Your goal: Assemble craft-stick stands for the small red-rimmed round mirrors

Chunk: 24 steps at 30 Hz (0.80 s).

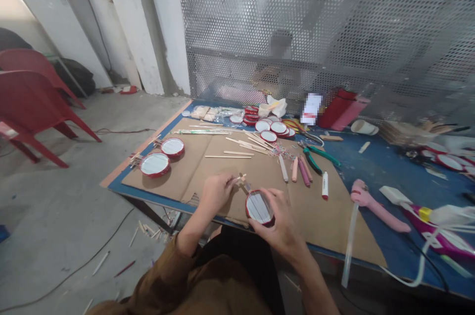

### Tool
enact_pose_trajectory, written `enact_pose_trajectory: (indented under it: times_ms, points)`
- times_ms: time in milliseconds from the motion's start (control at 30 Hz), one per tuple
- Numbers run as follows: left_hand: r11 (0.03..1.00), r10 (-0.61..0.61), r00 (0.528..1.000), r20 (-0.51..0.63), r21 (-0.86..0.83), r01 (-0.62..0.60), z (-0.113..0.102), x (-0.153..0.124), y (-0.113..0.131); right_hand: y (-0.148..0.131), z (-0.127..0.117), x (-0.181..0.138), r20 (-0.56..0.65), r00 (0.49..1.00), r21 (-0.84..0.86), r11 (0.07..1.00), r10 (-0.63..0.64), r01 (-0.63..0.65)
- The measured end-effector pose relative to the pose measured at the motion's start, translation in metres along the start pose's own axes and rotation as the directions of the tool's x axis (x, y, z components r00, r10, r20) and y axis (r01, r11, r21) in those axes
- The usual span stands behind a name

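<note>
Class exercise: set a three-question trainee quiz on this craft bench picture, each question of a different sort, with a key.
1. True or false: the right hand holds a red-rimmed round lid.
2. What does the left hand pinch? A) green pliers B) small wooden stick piece C) pink glue gun
3. What sheet covers the blue table under the hands?

Key: 1 true. 2 B. 3 brown cardboard.

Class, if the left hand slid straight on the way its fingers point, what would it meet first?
Probably the small stick piece just beyond the left hand, above the red-rimmed disc; depth is unclear.
</note>
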<state>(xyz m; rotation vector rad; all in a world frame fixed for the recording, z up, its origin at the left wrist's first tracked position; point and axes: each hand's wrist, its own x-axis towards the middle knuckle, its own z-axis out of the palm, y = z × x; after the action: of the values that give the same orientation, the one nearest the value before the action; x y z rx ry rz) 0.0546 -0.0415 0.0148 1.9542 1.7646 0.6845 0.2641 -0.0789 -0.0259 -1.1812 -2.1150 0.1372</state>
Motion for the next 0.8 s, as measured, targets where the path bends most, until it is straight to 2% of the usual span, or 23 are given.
enact_pose_trajectory:
  times_ms: [800]
  points:
    - [1.000, 0.003, 1.000, -0.006, -0.005, -0.003, 0.0028, 0.0008, -0.0041, 0.0018, -0.0017, 0.0014, 0.026, 1.000, -0.047, 0.999, -0.014, 0.015]
